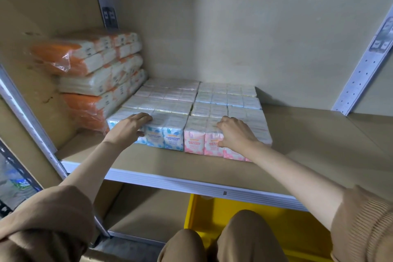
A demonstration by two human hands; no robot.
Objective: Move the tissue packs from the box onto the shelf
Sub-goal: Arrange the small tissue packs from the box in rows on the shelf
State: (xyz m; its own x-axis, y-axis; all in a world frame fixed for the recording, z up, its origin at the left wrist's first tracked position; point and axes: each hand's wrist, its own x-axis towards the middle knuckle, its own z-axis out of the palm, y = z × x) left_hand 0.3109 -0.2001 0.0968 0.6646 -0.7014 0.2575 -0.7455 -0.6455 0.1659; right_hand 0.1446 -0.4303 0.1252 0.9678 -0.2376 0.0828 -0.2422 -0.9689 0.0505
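Observation:
Several tissue packs lie in two columns on the shelf [308,147]. At the front left is a blue pack [170,134]; beside it on the right is a pink pack [194,141]. My left hand [131,126] grips the blue pack's front left part, fingers over its top and thumb on its face. My right hand [234,133] grips the pink pack the same way. Behind them more wrapped packs [212,98] reach back to the wall. The yellow box [204,215] sits below the shelf, partly hidden by my knees.
Orange-and-white tissue bundles [95,70] are stacked three high at the shelf's left side against the cardboard wall. Perforated metal uprights [361,70] stand at the corners. The white shelf edge [170,181] runs across in front of me.

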